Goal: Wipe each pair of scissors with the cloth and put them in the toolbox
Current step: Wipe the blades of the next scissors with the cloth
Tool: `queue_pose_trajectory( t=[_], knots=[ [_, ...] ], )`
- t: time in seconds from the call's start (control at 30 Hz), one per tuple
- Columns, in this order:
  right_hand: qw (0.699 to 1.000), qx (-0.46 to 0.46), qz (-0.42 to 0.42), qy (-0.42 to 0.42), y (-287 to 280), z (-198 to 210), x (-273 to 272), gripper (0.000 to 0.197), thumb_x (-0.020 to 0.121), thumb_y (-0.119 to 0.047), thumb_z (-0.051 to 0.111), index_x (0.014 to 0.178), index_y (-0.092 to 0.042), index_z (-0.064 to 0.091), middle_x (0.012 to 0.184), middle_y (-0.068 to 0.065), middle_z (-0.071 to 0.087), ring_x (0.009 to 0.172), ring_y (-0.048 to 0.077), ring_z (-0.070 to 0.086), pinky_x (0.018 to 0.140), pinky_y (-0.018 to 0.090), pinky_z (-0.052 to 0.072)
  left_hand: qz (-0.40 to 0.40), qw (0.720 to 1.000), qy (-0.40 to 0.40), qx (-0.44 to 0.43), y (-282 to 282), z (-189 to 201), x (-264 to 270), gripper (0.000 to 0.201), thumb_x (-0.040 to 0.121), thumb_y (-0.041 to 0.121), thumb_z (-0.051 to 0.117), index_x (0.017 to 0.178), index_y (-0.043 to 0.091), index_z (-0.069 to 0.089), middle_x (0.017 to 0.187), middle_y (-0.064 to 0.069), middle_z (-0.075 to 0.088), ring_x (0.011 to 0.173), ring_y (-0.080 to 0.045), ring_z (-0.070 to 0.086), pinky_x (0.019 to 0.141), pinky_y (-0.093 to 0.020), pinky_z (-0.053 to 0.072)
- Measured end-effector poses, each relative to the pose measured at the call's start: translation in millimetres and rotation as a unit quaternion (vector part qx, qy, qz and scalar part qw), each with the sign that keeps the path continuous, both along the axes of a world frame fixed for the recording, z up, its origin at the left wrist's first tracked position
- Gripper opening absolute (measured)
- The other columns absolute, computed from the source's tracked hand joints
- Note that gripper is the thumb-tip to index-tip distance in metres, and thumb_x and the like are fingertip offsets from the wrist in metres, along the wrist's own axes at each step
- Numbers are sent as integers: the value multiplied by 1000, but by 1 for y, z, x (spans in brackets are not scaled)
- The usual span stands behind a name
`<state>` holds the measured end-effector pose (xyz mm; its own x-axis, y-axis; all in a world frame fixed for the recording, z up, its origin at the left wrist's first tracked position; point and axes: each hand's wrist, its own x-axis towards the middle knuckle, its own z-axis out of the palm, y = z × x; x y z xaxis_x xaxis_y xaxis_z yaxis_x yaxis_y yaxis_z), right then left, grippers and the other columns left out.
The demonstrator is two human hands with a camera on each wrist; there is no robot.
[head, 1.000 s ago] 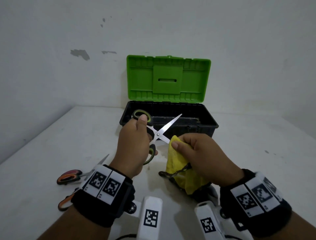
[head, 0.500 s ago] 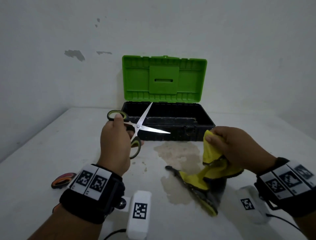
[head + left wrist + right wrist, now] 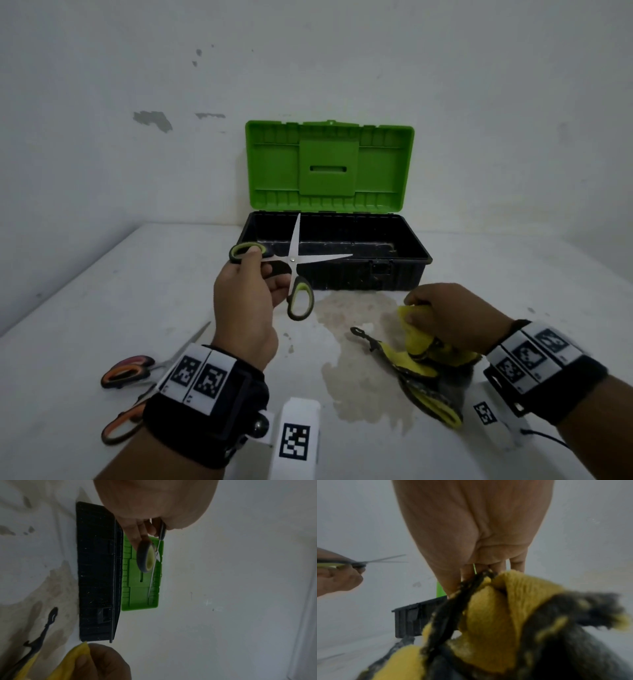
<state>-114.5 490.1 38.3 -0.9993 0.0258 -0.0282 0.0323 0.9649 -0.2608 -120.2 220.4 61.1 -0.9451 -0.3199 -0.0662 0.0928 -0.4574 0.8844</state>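
Note:
My left hand (image 3: 253, 284) grips the green-and-grey scissors (image 3: 295, 270) by their upper handle, in the air at the front left corner of the toolbox (image 3: 416, 251). The blades stand wide apart, one pointing up, one pointing right over the box. The same scissors (image 3: 150, 555) show in the left wrist view against the green lid (image 3: 142, 599). The black box is open, its lid (image 3: 329, 168) upright. My right hand (image 3: 448, 318) clutches the yellow-and-black cloth (image 3: 424, 363), low on the table to the right of the box front. The cloth (image 3: 505, 615) fills the right wrist view.
Two orange-handled scissors (image 3: 126, 371) (image 3: 118, 428) lie on the white table at the near left, partly hidden by my left wrist. A damp stain (image 3: 356, 342) spreads on the table in front of the box. A white wall stands close behind.
The hands have parted: the left carried the scissors left and up toward the box with the blades opening wider, and the right took the cloth down to the right onto the table.

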Motion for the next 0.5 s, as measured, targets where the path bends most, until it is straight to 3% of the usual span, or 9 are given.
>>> queue_pose_trajectory(
  t=[0.1, 0.17, 0.23, 0.3, 0.4, 0.5],
  knots=[
    [993, -39, 20, 111, -11, 4, 7, 30, 87, -37, 70, 114, -23, 67, 120, -6, 63, 113, 15, 58, 97, 28, 45, -27, 999, -3, 30, 1, 0, 5, 16, 99, 22, 52, 94, 12, 64, 77, -4, 59, 58, -16, 67, 54, -28, 55],
    [981, -100, 39, 158, -29, 15, 17, 28, 89, -39, 69, 112, -23, 69, 111, -10, 66, 104, 6, 60, 86, 16, 43, -53, 997, -5, 61, 3, 1, 7, 15, 99, 20, 52, 96, 10, 64, 77, -6, 59, 59, -18, 69, 52, -28, 56],
    [970, -189, 50, 143, -53, 24, 29, 24, 91, -44, 63, 105, -26, 71, 99, -16, 69, 87, -6, 61, 71, 7, 42, -76, 993, -9, 88, 7, 1, 10, 14, 98, 17, 53, 98, 8, 63, 76, -7, 59, 61, -21, 71, 54, -30, 58],
    [939, -330, 45, 81, -78, 27, 39, 27, 92, -49, 59, 96, -27, 74, 88, -10, 72, 73, -6, 63, 64, 10, 44, -99, 990, -7, 104, 11, 1, 13, 12, 98, 15, 53, 98, 6, 62, 77, -10, 58, 65, -25, 72, 57, -33, 59],
    [871, -490, 24, 16, -103, 21, 48, 33, 96, -44, 58, 89, -16, 74, 81, -1, 72, 71, 12, 66, 64, 28, 49, -139, 985, 9, 102, 12, 0, 20, 10, 97, 10, 52, 98, 4, 60, 85, -15, 57, 77, -34, 73, 64, -38, 60],
    [839, -544, 20, 13, -110, 17, 50, 30, 98, -28, 57, 93, -1, 70, 72, 2, 63, 54, 10, 50, 49, 21, 41, -158, 986, 14, 52, 5, -2, 26, 13, 97, 9, 53, 103, 0, 60, 90, -17, 59, 86, -36, 73, 73, -41, 61]
  ],
)
